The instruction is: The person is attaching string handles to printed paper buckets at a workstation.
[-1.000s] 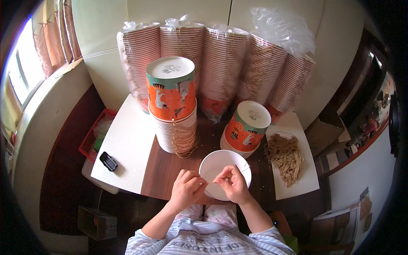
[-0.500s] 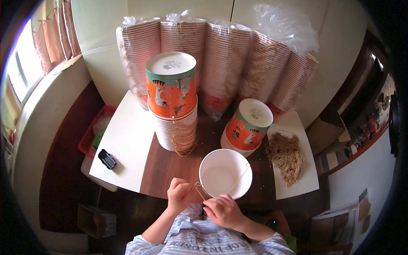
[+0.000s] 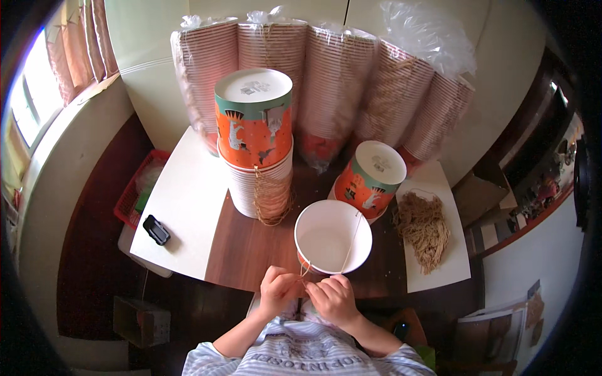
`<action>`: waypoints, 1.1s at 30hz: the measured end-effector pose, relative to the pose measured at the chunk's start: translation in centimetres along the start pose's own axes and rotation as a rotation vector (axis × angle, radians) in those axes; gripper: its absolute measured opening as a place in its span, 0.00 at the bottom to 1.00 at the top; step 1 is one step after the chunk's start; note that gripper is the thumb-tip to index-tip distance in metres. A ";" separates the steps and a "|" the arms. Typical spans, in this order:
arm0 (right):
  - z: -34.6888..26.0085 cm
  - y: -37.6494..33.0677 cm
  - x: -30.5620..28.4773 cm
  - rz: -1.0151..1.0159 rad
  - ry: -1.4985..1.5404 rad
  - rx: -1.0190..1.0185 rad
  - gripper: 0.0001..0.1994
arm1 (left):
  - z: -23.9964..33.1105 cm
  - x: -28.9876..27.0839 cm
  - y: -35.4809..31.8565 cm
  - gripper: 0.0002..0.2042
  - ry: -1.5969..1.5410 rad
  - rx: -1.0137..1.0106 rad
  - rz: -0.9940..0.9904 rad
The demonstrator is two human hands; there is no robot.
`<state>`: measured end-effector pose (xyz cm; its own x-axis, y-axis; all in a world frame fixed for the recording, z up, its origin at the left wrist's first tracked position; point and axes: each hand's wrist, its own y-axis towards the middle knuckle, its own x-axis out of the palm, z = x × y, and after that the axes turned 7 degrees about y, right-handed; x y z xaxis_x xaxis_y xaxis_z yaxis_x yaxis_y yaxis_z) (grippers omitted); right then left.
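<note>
From the head view, your left hand [image 3: 278, 289] and right hand [image 3: 332, 296] sit together at the near edge of the desk [image 3: 248, 247], both pinched narrow on the end of a thin cord [image 3: 305, 271]. That cord runs from your fingertips up to the rim of the white tub [image 3: 332, 237], and a second strand crosses the tub's open mouth to the far side of the rim. The tub stands upright just beyond your hands, close to that near edge, its orange side barely showing.

Behind it, an upturned printed tub [image 3: 370, 178] sits just beside the rim, nearly touching. At the left, a tall stack [image 3: 256, 150] of nested tubs carries an upturned printed one on top, with cord loops hanging down its front. Bagged sleeves [image 3: 326, 81] of tubs line the far edge. A pile of cords [image 3: 423, 229] lies on the white sheet at the right edge, and a small black device [image 3: 156, 229] rests near the left corner.

Watch the pull: the tub looks light and empty, so a tug on the cord could tip it toward you or drag it off the near edge. The cord end could also slip from your fingertips, since the grip is only a fine pinch.
</note>
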<state>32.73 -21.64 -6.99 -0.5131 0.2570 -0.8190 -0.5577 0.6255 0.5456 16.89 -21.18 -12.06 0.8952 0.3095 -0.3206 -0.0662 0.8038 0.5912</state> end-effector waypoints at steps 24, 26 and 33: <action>0.0 -0.6 0.7 -0.023 0.105 0.050 0.04 | -0.9 0.6 -1.0 0.04 -1.206 -0.882 -0.402; 0.2 -0.6 0.9 -0.022 0.100 0.041 0.04 | -0.7 0.8 -1.0 0.04 -1.216 -0.949 -0.394; 0.2 -0.3 0.8 -0.062 0.086 -0.016 0.04 | -0.6 1.2 -0.3 0.05 -1.238 -1.045 -0.362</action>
<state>32.64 -21.42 -7.81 -0.5310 0.1533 -0.8334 -0.6000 0.6265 0.4975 17.69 -20.79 -13.04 0.6803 -0.1106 0.7246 0.4197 0.8692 -0.2613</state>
